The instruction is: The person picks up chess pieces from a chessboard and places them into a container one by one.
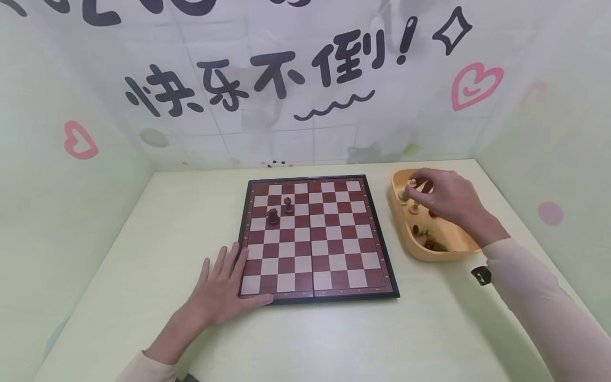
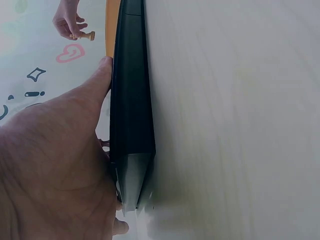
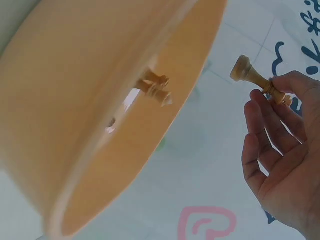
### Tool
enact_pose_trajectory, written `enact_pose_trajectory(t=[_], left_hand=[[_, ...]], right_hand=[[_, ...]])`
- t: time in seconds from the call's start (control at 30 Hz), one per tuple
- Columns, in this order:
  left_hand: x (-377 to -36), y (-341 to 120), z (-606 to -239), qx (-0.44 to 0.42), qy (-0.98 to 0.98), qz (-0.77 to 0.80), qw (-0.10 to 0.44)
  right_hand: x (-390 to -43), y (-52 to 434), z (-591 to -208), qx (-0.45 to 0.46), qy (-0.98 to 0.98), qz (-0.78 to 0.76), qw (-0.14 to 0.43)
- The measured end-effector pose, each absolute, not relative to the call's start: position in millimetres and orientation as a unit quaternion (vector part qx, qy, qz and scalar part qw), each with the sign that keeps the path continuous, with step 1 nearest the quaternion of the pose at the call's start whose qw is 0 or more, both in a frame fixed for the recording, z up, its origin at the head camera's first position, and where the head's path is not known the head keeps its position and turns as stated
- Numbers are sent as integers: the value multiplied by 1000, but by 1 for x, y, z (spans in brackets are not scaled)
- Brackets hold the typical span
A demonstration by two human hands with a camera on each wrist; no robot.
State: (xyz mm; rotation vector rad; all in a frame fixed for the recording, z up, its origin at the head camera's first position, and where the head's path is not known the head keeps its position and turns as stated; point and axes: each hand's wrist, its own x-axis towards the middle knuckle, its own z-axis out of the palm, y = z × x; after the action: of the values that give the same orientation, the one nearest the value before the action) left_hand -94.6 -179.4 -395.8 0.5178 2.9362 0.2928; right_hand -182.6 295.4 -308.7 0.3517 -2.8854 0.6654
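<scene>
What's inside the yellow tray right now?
The yellow tray holds loose chess pieces: light ones near the far end, dark ones nearer. The right hand, pinching a light piece, covers part of it, so no full count.

My head view looks down across the tabletop (image 1: 143,239). Left wrist view hugs the chessboard (image 2: 131,100) edge; right wrist view sits close beside the tray (image 3: 90,100), shared with the head view.

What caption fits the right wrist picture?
Right hand pinches a pale chess piece beside the yellow tray.
</scene>
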Motion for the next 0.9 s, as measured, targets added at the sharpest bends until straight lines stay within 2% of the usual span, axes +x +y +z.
enact_pose_trajectory(t=[0.23,0.9], left_hand=[[-95,-180,-396,172,978,88,77],[-94,-180,-401,170,979,89,65]], right_hand=[[-179,315,-322,102,-967,215,93],[-180,341,-356,85,-974,207,28]])
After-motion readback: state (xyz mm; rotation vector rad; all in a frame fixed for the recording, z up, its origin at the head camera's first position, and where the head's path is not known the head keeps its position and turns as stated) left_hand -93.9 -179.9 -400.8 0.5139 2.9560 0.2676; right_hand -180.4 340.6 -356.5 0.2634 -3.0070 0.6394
